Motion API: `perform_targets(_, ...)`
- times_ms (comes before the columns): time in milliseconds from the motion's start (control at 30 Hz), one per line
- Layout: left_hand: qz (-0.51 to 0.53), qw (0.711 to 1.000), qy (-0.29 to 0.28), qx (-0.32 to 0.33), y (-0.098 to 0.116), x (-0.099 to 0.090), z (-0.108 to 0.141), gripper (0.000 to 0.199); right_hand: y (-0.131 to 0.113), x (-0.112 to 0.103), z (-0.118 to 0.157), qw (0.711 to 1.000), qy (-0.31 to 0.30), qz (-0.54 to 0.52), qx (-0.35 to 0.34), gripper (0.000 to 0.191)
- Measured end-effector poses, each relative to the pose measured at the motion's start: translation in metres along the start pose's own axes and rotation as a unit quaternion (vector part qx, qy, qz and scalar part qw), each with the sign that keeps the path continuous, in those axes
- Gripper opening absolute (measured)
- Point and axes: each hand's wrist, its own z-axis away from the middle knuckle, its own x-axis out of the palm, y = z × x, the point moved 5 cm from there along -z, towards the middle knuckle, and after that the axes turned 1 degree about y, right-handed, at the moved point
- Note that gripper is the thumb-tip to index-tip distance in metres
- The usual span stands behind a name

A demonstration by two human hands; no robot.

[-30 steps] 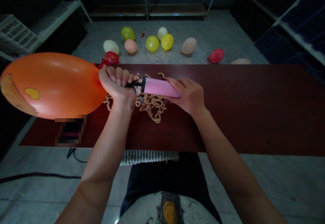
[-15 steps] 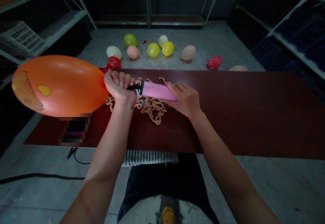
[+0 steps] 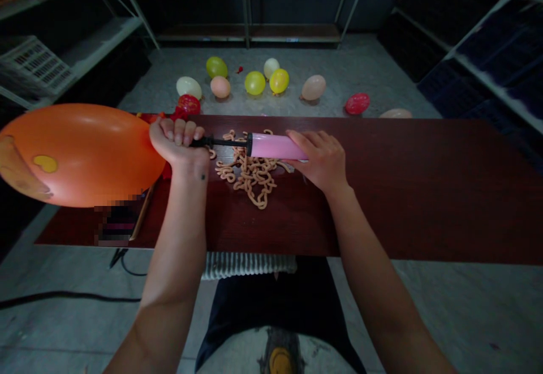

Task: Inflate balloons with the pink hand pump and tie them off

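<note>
A pink hand pump [image 3: 275, 146] is stretched out between my hands above the table, its black rod drawn out to the left. My left hand [image 3: 178, 139] is closed around the black end of the pump, with the neck of a large inflated orange balloon [image 3: 89, 153] at the same fist. The pink barrel lies in the grip of my right hand [image 3: 322, 156]. Below the pump, a tangle of tan twisted balloons or links [image 3: 254, 181] rests on the table.
The dark red table [image 3: 424, 193] spans the view. A blurred dark object [image 3: 121, 221] lies at its left. Several balloons, among them a yellow one [image 3: 279, 81] and a red one [image 3: 357, 103], are on the floor beyond. Shelves [image 3: 297, 39] stand behind.
My left hand has moved left with the orange balloon, and more of the pump's black rod shows. My right hand and the pink barrel have shifted slightly right.
</note>
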Motion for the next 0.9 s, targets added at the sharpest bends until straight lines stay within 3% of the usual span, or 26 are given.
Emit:
perform_targets(400,0.049,0.997,0.047,-0.022,0.002,0.018,0.020,0.046,-0.004,0.002,0.004,1.000,-0.010,-0.026,0.001,0.058)
perform_targets(700,-0.040,0.999,0.002,-0.031,-0.020,0.016,0.023,0.051,-0.017,0.010,0.004,0.997,-0.028,-0.065,-0.016,0.059)
perform_targets(900,-0.028,0.998,-0.017,-0.046,-0.031,0.017,0.028,0.054,-0.023,0.014,0.004,0.996,-0.040,-0.074,-0.018,0.060)
